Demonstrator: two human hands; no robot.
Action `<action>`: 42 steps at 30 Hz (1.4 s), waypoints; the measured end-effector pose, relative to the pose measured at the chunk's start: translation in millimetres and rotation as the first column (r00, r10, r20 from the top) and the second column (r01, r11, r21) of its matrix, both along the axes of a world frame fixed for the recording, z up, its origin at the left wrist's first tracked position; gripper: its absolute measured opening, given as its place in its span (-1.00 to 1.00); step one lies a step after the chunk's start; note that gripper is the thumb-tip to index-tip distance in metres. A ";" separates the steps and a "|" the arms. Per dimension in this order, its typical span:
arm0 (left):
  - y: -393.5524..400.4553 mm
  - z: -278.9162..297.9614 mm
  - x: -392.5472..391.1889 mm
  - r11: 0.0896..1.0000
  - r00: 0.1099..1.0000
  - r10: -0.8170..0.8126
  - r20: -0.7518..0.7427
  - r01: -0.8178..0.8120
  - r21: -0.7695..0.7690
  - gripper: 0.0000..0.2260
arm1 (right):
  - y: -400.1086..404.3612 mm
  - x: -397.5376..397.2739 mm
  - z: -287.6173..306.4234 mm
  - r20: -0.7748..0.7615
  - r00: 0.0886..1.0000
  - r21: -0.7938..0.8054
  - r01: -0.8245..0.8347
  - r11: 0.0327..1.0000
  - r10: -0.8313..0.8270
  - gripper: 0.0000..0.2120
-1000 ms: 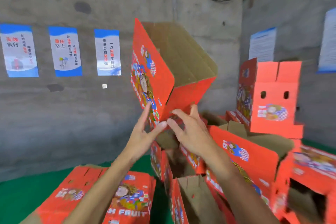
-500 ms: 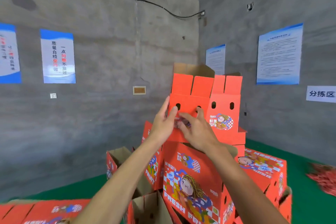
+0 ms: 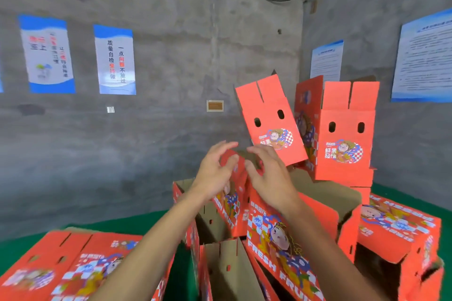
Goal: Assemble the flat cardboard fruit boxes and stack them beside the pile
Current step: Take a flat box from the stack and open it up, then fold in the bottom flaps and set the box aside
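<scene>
Two bare forearms in view, no sleeves visible up to frame edge. Left hand point(image 3: 215, 173) bare: no glove, no ring, no watch at wrist. Right hand point(image 3: 271, 178) bare also: no glove, no band. Short nails, as far as blur permits. Nothing else of body visible.

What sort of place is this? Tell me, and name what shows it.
Probably a fruit packing or sorting room. Bare concrete walls carry printed notice posters, and red assembled fruit boxes pile up on green flooring beside flat boxes.
</scene>
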State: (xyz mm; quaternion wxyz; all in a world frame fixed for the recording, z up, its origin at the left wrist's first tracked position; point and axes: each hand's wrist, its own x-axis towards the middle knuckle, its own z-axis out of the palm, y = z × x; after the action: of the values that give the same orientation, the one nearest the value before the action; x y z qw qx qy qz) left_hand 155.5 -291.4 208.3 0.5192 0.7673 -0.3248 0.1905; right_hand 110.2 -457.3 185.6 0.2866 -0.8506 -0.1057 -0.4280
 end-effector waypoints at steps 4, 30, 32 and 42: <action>84.8 -32.6 1.7 0.980 0.984 0.175 0.016 -0.176 0.089 -0.70 | 66.5 21.7 -39.4 -0.023 0.991 0.055 -0.128 0.990 0.130 -0.67; 432.9 -275.2 -36.0 0.221 0.671 0.741 0.017 -0.268 0.938 -0.12 | 300.6 28.6 -308.8 -0.853 0.517 -0.060 -0.228 0.972 0.068 -0.40; 431.4 -268.9 -40.5 0.184 0.732 0.676 0.086 -0.280 0.942 -0.29 | 289.4 27.3 -310.1 -0.880 0.475 -0.050 -0.145 0.988 0.025 -0.41; 433.4 -246.4 -59.7 0.354 0.774 0.618 0.135 -0.427 0.832 -0.72 | 252.5 10.0 -298.1 -0.831 0.520 0.270 0.070 0.960 0.195 -0.68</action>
State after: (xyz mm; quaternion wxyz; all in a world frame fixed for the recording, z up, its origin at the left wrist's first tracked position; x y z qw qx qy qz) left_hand 95.8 142.0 -38.2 0.0354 0.9936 -0.0562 0.0911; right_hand 120.2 -204.8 -112.4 0.4297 -0.8987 0.0762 0.0429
